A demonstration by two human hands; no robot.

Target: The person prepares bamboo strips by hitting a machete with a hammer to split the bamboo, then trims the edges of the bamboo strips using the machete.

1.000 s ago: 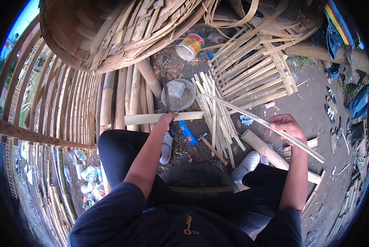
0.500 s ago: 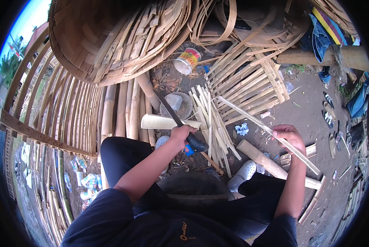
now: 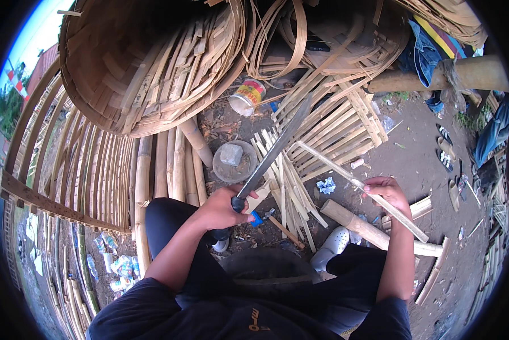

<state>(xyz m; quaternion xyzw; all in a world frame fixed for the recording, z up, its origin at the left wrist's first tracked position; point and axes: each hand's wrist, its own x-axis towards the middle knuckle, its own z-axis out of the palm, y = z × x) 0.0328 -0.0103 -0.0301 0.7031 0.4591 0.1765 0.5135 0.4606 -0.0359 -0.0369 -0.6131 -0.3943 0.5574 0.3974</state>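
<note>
My left hand point(image 3: 221, 209) is closed round the black handle of a machete point(image 3: 280, 144), whose long dark blade slants up and to the right. A pale split bamboo piece point(image 3: 261, 194) shows beside that hand, partly hidden; I cannot tell whether the hand also grips it. On the right, my right hand point(image 3: 387, 195) pinches a long, narrow bamboo strip point(image 3: 329, 164) between thumb and fingers. The strip's far end reaches toward the blade, apart from it, and its near end passes over my right forearm. Under the blade lies a loose bundle of bamboo strips point(image 3: 291, 198).
A large woven bamboo basket point(image 3: 95, 73) hangs over the upper left. Beyond the strips are a slatted bamboo panel point(image 3: 339, 127), a tub point(image 3: 247, 97) and a grey stone point(image 3: 231, 154) in a round dish. A thick bamboo pole point(image 3: 356, 221) lies by my right shoe point(image 3: 336, 241).
My left hand has turned the machete, so its blade swings from up-left to up-right. The pale bamboo piece no longer juts out left of the hand. My right hand holds the strip much as before.
</note>
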